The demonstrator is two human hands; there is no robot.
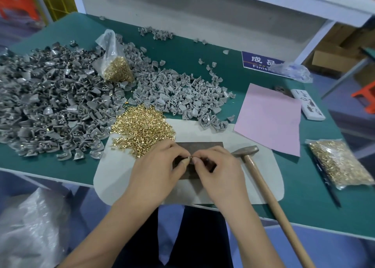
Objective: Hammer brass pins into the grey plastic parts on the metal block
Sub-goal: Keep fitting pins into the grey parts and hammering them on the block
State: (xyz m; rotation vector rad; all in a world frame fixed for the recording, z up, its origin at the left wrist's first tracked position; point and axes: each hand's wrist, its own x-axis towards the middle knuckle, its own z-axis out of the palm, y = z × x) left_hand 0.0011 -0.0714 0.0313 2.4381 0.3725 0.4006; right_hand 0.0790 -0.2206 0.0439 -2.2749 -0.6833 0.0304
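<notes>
Both hands meet over the metal block (199, 145), which lies on a pale mat (113, 178) at the near edge of the green table (304, 186); the left hand (160, 162) has its fingers curled, thumb and forefinger pressed together on a small brass pin (190, 157); the right hand (217, 166) is also curled, fingertips closed on something small where the hands meet, most likely a grey part, though the fingers hide it and I cannot tell for certain.

Judged step: seating a pin in a part by hand, ahead of any striking; the hammer (261, 176) lies idle just right of the block, head by the block's far corner, wooden handle running toward the person.

Next move, as I read it: the pin must stand upright in its hole and the part sit flat on the block; one hand must then let go and take the hammer, while the other steadies the part clear of the blow.

Just beyond the block, a loose heap of brass pins (142, 125); behind it, grey plastic parts (182, 97) in a wide spread; a darker pile of parts (44, 97) to the left; an open bag of pins (117, 66) between the piles; a sealed bag of pins (341, 162) and a pink sheet (267, 117) to the right.
</notes>
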